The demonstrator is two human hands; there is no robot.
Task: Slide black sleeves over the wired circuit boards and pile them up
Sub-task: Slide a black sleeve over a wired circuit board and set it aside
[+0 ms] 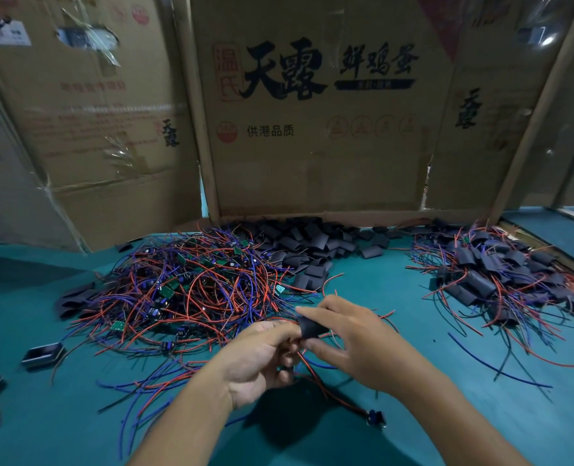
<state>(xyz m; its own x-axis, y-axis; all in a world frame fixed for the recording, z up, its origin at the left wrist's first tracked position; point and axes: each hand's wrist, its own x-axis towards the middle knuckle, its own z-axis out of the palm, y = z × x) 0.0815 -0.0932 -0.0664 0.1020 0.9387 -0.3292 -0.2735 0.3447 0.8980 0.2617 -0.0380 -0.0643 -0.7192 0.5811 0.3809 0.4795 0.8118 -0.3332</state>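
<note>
While the left hand [258,359] pinches the wires [316,381], the right hand [356,341] pinches a black sleeve [311,327] above the table [413,415].

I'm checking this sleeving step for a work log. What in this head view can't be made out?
- Circuit board inside the black sleeve: hidden by the sleeve and both hands, left hand, right hand.
- How far the sleeve is on: covered by fingers.
- Small dark trays on the left: contents too small; one is cut by the left edge.
- Sleeved pile: count unclear, tangled wires overlap.
</note>
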